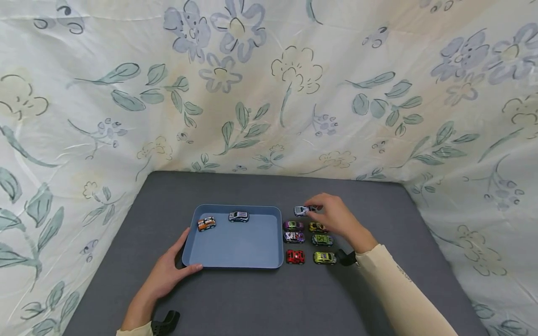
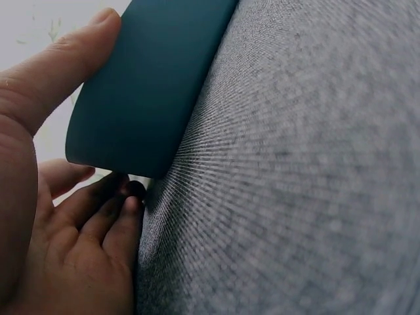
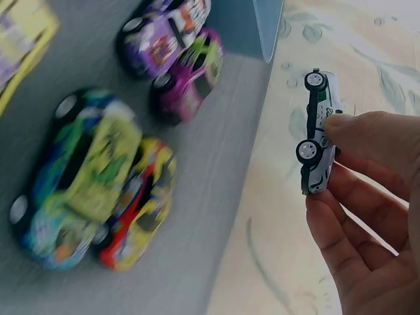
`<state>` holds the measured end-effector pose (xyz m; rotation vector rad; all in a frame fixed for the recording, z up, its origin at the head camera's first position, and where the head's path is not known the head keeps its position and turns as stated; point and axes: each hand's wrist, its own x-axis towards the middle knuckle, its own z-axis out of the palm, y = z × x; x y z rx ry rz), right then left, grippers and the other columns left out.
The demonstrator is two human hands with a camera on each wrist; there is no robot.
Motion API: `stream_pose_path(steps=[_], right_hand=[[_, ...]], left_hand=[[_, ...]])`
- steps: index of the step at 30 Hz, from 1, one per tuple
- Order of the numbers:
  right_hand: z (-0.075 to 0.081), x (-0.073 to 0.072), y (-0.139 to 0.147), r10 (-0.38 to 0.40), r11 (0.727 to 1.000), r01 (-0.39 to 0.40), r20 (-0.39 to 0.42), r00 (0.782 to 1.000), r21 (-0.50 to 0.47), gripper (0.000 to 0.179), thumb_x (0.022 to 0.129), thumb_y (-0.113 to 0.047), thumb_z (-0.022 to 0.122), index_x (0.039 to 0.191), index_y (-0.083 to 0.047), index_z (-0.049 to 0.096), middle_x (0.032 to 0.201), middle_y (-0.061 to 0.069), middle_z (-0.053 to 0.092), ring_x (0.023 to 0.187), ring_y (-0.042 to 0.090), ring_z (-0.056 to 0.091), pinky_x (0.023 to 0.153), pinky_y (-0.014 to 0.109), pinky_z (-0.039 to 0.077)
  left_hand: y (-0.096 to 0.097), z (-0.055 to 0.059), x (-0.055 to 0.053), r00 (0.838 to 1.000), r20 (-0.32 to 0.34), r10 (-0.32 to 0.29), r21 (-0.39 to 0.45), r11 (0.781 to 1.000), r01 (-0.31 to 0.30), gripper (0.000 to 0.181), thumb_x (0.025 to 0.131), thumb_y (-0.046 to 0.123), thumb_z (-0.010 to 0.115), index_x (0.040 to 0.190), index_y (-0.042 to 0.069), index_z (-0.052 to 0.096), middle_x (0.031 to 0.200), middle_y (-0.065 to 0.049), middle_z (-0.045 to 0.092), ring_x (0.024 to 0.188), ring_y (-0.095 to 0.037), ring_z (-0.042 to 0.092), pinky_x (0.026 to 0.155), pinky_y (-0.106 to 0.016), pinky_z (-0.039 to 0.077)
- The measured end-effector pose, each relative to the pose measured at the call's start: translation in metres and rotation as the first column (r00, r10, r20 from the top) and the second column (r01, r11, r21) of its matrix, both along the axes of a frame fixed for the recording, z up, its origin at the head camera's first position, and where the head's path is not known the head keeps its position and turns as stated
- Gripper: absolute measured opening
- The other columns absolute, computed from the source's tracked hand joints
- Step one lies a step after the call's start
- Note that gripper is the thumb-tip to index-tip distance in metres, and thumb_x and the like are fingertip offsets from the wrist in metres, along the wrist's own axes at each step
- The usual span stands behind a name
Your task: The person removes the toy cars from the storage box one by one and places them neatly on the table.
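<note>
My right hand (image 1: 336,215) pinches a white toy car (image 3: 321,131) between thumb and fingertips, beyond the other cars; the right wrist view shows its wheels and side. My left hand (image 1: 166,275) spreads round the near left corner of the blue tray (image 1: 252,259). Its thumb (image 2: 72,56) lies straight against the near wall, and the other fingers lie along the left side. Inside the tray, an orange toy car (image 1: 207,224) stands at the left and a silver toy car (image 1: 238,216) near the far wall.
Right of the tray stand several toy cars: a purple one (image 1: 293,226), a white-and-purple one (image 1: 294,237), a red one (image 1: 295,257), a yellow one (image 1: 318,227), a green one (image 1: 322,240) and a yellow-green one (image 1: 324,258). Flowered cloth (image 1: 269,93) hangs behind the grey table (image 1: 252,303).
</note>
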<state>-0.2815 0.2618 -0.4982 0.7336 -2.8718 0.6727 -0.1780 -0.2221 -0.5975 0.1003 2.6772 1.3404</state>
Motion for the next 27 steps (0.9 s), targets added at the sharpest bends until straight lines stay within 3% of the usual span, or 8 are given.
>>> stream_pose_path(steps=[16,27], right_hand=[[-0.021,0.016,0.059,-0.125,0.991,0.127,-0.052,0.991,0.039,0.024,0.097,-0.009,0.082,0.121,-0.006,0.081,0.124,0.014,0.076,0.105,0.034,0.071,0.085,0.054,0.06],[-0.039,0.023,0.089,-0.196,0.979,0.196,-0.02,0.98,0.055,0.022,0.095,-0.004,0.083,0.117,-0.005,0.081,0.117,0.015,0.077,0.099,0.035,0.071,0.083,0.056,0.059]], left_hand=[[-0.002,-0.004,0.0,1.0,-0.022,0.007,0.001,1.0,-0.007,0.116,0.09,0.051,0.089,0.176,0.022,0.018,0.175,-0.026,0.026,0.157,-0.053,0.027,0.118,-0.074,0.03],[-0.002,-0.004,0.001,1.0,-0.031,0.001,0.0,1.0,-0.001,0.115,0.09,0.05,0.089,0.176,0.021,0.018,0.174,-0.027,0.027,0.156,-0.054,0.029,0.117,-0.075,0.031]])
